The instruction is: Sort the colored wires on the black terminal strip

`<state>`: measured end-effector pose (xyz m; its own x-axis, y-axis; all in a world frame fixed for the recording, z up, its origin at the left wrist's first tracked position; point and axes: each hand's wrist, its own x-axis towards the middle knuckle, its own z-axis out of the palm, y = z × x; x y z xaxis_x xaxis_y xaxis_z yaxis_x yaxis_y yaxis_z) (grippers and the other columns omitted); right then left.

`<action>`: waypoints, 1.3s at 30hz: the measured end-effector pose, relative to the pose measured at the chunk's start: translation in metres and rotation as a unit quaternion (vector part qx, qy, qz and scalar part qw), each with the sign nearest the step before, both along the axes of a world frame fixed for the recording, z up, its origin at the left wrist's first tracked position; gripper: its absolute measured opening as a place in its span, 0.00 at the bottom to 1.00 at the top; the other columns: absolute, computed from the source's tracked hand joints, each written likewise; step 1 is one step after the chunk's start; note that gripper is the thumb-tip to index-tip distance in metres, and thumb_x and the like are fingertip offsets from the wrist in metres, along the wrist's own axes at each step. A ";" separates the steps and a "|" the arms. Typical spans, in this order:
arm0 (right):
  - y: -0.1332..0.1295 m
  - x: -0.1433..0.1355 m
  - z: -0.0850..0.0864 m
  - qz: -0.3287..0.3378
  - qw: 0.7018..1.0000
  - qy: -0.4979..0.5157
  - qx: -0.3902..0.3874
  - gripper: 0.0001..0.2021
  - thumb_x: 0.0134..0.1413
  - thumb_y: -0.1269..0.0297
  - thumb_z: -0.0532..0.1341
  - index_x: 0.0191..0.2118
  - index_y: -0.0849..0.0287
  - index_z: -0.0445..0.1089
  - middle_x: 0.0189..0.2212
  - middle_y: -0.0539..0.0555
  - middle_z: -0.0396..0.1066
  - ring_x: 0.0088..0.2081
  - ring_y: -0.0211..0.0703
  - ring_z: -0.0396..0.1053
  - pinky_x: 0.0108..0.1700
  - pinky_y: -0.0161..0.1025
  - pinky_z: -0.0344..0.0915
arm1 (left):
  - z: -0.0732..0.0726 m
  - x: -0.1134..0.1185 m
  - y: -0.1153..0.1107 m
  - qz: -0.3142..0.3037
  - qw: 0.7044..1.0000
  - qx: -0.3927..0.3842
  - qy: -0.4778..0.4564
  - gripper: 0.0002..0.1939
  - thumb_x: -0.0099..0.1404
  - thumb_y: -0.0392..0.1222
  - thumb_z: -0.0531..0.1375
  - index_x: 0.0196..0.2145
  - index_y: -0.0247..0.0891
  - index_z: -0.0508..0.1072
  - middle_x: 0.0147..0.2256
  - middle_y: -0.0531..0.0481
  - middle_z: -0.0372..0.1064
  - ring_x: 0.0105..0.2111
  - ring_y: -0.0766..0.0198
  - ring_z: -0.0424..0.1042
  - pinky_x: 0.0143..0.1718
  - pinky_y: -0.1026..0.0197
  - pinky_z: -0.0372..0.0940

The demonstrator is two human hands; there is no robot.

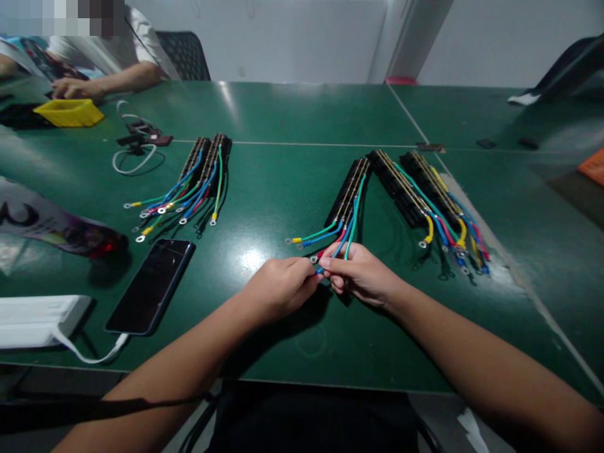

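A black terminal strip [348, 192] with brass-coloured rails lies on the green table, its green, blue and red wires running toward me. My left hand [283, 286] is closed, its fingertips pinching the blue-sleeved end of a blue wire [319, 271]. Touching the same wire, my right hand [359, 272] is closed around blue and green wires just below the strip. A green wire with a yellow-sleeved ring lug [293, 240] points left above my hands. Two more wired strips [399, 187] [434, 189] lie to the right, and another pair [214, 165] lies to the left.
At the left are a phone [150, 286] cabled to a white power bank [42, 319], a bottle lying down [61, 223] and a coiled cable [134, 160]. Across the table, a person's hand [78, 88] is beside a yellow tray [70, 113]. Something orange [593, 167] sits at the right edge.
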<state>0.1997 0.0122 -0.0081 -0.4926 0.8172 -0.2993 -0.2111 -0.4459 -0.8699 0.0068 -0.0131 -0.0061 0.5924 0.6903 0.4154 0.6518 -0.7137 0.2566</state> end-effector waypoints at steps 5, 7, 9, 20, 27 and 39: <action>0.001 0.001 -0.003 0.005 1.000 0.006 0.006 0.12 0.46 0.63 0.71 0.30 0.62 0.67 0.15 0.47 0.68 0.14 0.30 0.60 0.17 0.28 0.62 | -0.003 -0.001 0.005 -0.013 0.999 -0.005 -0.030 0.09 0.67 0.40 0.56 0.29 0.37 0.68 0.22 0.55 0.66 0.20 0.70 0.65 0.23 0.67 0.53; 0.001 0.001 -0.002 0.004 1.000 0.005 0.004 0.13 0.46 0.63 0.71 0.30 0.61 0.67 0.16 0.47 0.68 0.15 0.30 0.60 0.17 0.29 0.62 | -0.003 -0.001 0.006 -0.009 1.000 -0.015 -0.023 0.09 0.67 0.40 0.56 0.29 0.37 0.68 0.21 0.56 0.65 0.20 0.70 0.64 0.23 0.67 0.53; 0.001 0.001 -0.001 0.001 1.000 0.003 0.001 0.14 0.45 0.63 0.71 0.30 0.62 0.66 0.18 0.47 0.69 0.15 0.30 0.60 0.17 0.29 0.62 | -0.003 -0.002 0.007 -0.005 1.000 -0.024 -0.008 0.10 0.67 0.40 0.56 0.28 0.37 0.67 0.21 0.55 0.65 0.20 0.70 0.64 0.23 0.67 0.52; 0.002 0.001 0.003 0.022 1.000 -0.018 0.000 0.14 0.43 0.62 0.71 0.31 0.64 0.68 0.19 0.48 0.70 0.15 0.29 0.60 0.16 0.28 0.61 | -0.004 -0.002 0.009 0.016 0.999 -0.025 -0.028 0.10 0.64 0.43 0.59 0.27 0.37 0.68 0.19 0.57 0.64 0.19 0.71 0.62 0.23 0.68 0.52; 0.002 0.000 0.001 0.022 0.999 -0.039 0.004 0.14 0.45 0.62 0.70 0.31 0.64 0.67 0.19 0.48 0.71 0.14 0.29 0.62 0.15 0.28 0.62 | -0.002 -0.003 0.009 0.007 0.999 -0.047 0.014 0.10 0.67 0.41 0.55 0.28 0.37 0.68 0.20 0.56 0.64 0.20 0.70 0.63 0.23 0.67 0.51; -0.001 0.001 0.000 0.035 0.999 -0.025 0.000 0.11 0.50 0.62 0.68 0.31 0.63 0.66 0.20 0.46 0.69 0.11 0.24 0.53 0.12 0.25 0.53 | -0.001 -0.001 0.007 0.003 0.999 -0.050 0.009 0.08 0.66 0.41 0.56 0.29 0.37 0.67 0.21 0.56 0.64 0.20 0.68 0.64 0.23 0.66 0.51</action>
